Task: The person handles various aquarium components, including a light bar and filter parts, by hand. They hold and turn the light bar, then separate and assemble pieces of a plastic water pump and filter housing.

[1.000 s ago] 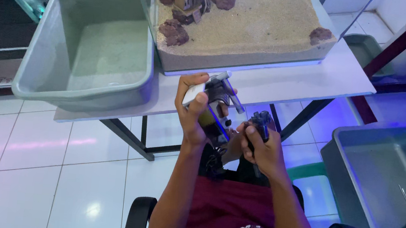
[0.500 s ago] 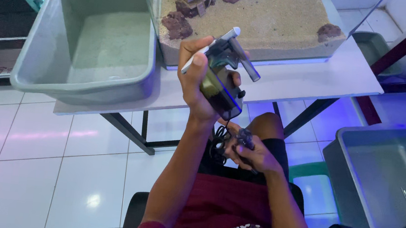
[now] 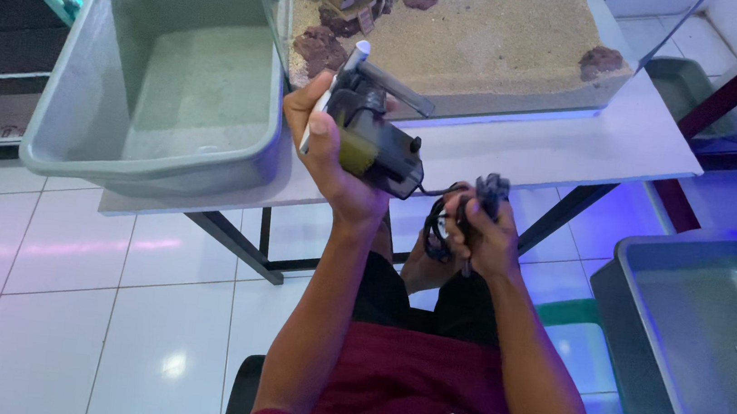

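Pump (image 3: 376, 139), a small black aquarium unit, is gripped in the raised left hand (image 3: 325, 143) just before the sand-floored tank (image 3: 486, 41), not yet inside, while the right hand (image 3: 475, 232) clutches its bundled black cable (image 3: 440, 219) above the counter (image 3: 557, 149).

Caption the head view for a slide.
Left hand lifts a small black pump toward a sand-bottomed glass tank; right hand grips its coiled cord.
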